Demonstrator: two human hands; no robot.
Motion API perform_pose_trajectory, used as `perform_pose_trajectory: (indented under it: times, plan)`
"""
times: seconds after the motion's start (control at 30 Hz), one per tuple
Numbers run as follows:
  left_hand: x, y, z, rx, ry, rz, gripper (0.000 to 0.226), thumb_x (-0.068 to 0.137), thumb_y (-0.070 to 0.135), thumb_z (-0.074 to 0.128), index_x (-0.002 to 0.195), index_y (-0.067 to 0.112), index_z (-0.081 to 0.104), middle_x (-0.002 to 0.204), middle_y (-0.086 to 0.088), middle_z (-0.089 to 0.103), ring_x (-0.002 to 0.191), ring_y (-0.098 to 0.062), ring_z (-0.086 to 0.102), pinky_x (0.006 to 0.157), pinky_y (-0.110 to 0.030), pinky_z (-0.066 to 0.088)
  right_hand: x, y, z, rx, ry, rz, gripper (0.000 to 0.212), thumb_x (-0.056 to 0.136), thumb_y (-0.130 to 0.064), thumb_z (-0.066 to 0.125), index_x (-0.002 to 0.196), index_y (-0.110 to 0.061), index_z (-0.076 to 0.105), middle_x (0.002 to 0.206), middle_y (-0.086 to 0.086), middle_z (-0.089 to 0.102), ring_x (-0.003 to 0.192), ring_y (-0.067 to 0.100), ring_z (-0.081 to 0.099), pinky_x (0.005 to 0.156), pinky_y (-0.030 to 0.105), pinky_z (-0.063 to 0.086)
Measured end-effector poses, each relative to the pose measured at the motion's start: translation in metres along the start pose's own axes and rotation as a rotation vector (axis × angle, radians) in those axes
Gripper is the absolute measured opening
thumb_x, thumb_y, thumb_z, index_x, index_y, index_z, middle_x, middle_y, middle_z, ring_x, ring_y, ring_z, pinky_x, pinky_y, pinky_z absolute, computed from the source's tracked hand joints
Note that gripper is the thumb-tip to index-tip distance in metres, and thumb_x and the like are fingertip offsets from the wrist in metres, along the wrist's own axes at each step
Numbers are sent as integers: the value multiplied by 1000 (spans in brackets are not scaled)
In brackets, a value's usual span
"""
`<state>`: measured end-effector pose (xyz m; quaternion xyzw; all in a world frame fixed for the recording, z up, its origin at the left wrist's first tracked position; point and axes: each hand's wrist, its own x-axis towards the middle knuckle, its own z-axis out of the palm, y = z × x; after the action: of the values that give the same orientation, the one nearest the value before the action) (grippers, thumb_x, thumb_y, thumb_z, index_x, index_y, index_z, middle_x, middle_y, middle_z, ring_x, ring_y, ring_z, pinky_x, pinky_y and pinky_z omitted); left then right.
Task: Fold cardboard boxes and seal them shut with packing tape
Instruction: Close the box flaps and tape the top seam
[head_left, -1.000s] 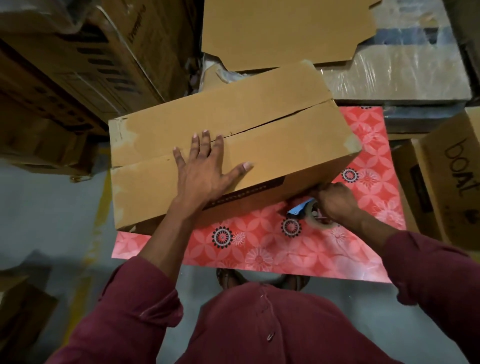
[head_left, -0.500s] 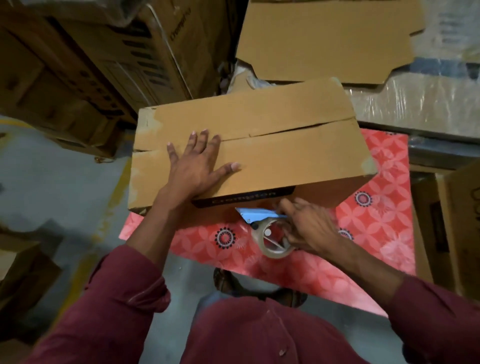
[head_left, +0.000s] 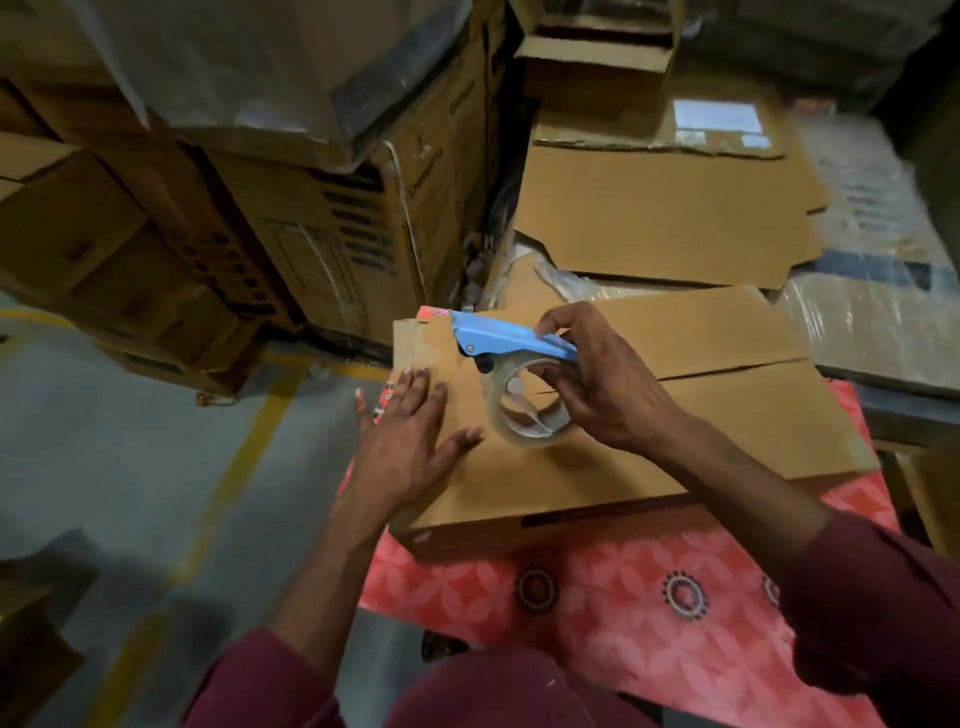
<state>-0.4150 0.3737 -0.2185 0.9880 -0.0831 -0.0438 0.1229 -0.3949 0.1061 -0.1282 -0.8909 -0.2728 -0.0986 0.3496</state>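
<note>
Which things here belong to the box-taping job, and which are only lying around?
In use:
- cardboard box, flaps closed, seam untaped
- tape dispenser, gripped by the right hand above the box
- left hand, flat on the box's left end

Lying about:
- flattened cardboard sheet
- stacked printed cartons
- plastic-wrapped bundle
- red patterned table cover

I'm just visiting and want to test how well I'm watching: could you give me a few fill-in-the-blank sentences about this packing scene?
1. The right hand holds a tape dispenser whose handle is coloured ____.
2. The left hand lies flat on the ____ end of the cardboard box.
3. The box sits on a patterned surface coloured ____.
4. The roll of tape is ____, not brown.

Missing words: blue; left; red; clear
</note>
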Motion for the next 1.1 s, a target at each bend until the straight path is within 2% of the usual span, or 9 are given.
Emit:
perform_pose_trajectory:
  times: [0.17, 0.3, 0.43, 0.5, 0.53, 0.63, 0.73, 0.97, 1.1]
  plan:
    - [-4, -24, 7, -379, 96, 3, 100, 85, 80, 35, 161, 15, 38, 173, 2, 19, 162, -17, 6, 127, -56, 3, 47, -2, 43, -133, -60, -76, 47, 99, -26, 61, 143, -24, 44, 132, 6, 56, 105, 27, 59, 77, 47, 55]
    - [3, -31, 10, -897, 178, -86, 79, 84, 65, 60, 144, 13, 62, 158, 1, 51, 150, -15, 41, 126, -43, 31, 63, 2, 60, -230, -148, -87, 49, 100, -24, 62, 146, -22, 46, 135, 6, 56, 114, 26, 54, 77, 47, 56]
    - [14, -32, -4, -1217, 332, -203, 21, 88, 33, 67, 102, 31, 82, 119, 5, 77, 119, -7, 67, 105, -37, 52, 69, 5, 67, -265, -184, -95, 50, 97, -19, 64, 145, -23, 49, 137, 5, 54, 121, 23, 51, 80, 46, 56]
    - [13, -27, -21, -1435, 291, -283, 27, 90, 6, 59, 101, 15, 82, 106, 1, 79, 96, 0, 71, 86, -28, 52, 72, 6, 68, -272, -198, -94, 52, 96, -17, 65, 145, -25, 48, 138, 4, 53, 122, 24, 51, 79, 48, 57]
    - [12, -25, -29, -1498, 249, -337, 30, 89, 6, 54, 102, 10, 81, 105, -1, 79, 85, 4, 68, 78, -27, 49, 73, 6, 67, -275, -203, -95, 52, 96, -16, 65, 145, -25, 48, 138, 5, 53, 122, 25, 52, 79, 50, 57]
    - [13, -29, -40, -1611, 92, -485, 45, 78, 44, 52, 98, 16, 82, 110, -6, 79, 77, -7, 55, 67, -35, 33, 77, 6, 66, -275, -212, -111, 50, 96, -18, 64, 144, -24, 49, 136, 7, 53, 119, 29, 53, 78, 51, 56]
    - [22, -35, -49, -1667, -22, -592, 54, 98, 58, 46, 92, 17, 80, 101, -7, 79, 70, -10, 47, 62, -34, 30, 79, 4, 64, -284, -230, -121, 48, 96, -24, 56, 143, -24, 49, 135, 8, 52, 119, 30, 53, 77, 51, 57]
    - [27, -28, -59, -1678, -75, -760, 15, 96, 31, 61, 90, 25, 73, 82, 9, 76, 61, -8, 50, 73, -37, 34, 83, -3, 61, -301, -277, -140, 53, 91, -32, 41, 143, -21, 49, 133, 11, 53, 118, 32, 52, 74, 47, 56]
    - [25, -26, -53, -1541, 109, -811, 13, 101, 24, 61, 93, 21, 71, 73, 6, 69, 60, -10, 55, 69, -33, 37, 84, -10, 59, -295, -372, -113, 58, 94, -44, 60, 148, -26, 45, 131, 9, 49, 113, 29, 50, 81, 41, 51]
